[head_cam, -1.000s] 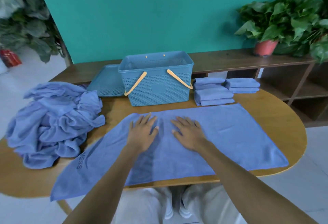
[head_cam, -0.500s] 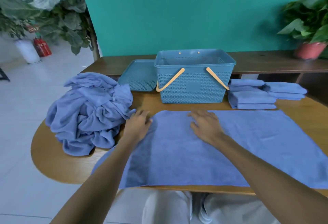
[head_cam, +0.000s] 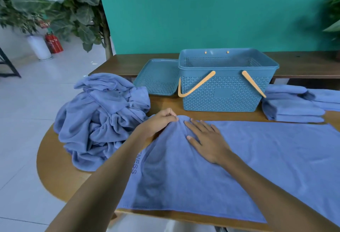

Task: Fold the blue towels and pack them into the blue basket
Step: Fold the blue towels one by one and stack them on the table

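I see a rounded wooden table (head_cam: 55,173) from above, with a teal wall (head_cam: 202,11) behind it. At the back of the table stands the blue basket (head_cam: 226,92), open at the top, its two pale orange handles folded down against its front wall. Its perforated blue lid (head_cam: 158,77) lies flat just to the left of it, touching its side. To the right of the basket are two low stacks of folded towels (head_cam: 292,106), neatly squared, running out of view at the right edge. To the left sits a crumpled heap of unfolded blue towels (head_cam: 103,117), partly hanging over the table's rim. Beyond the table on the left I see leafy plants (head_cam: 55,2), a white pot (head_cam: 39,47) and a red fire extinguisher (head_cam: 54,43) on a pale tiled floor.

Nearest to me, one blue towel (head_cam: 257,167) is spread flat across the front of the table, its near edge draping off the table. Dark lettering shows near its left end, partly hidden by my forearm.

Both bare forearms reach forward from the bottom of the view. My left hand (head_cam: 158,123) has its fingers curled, pinching the towel's far left corner and lifting it into a small peak, right beside the heap. My right hand (head_cam: 207,141) lies palm down on the towel just beside that peak, fingers straight and slightly spread, pressing the cloth flat.
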